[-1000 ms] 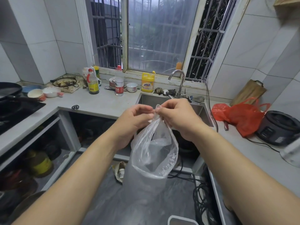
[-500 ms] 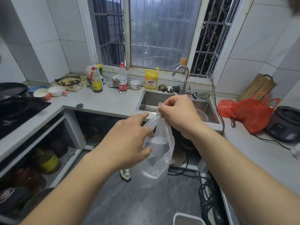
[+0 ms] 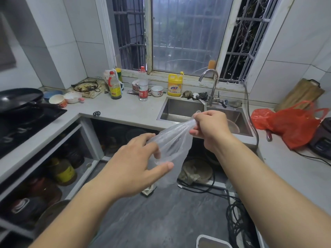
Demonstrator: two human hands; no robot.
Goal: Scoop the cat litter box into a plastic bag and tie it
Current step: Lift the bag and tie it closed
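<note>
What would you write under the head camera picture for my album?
Two hands open a clear bag in a kitchen: right hand pinches its top, left hand grips its side.

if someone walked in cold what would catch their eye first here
First the clear plastic bag stretched in mid-air at centre, the right hand pinching its top and the left hand gripping lower down. Next the bright red bag on the right counter, then the yellow detergent bottle behind the sink.

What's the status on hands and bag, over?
Right hand pinching the bunched top of the clear plastic bag. Left hand gripping the bag's side lower down. Bag looks empty, untied. Nothing blocking.
</note>
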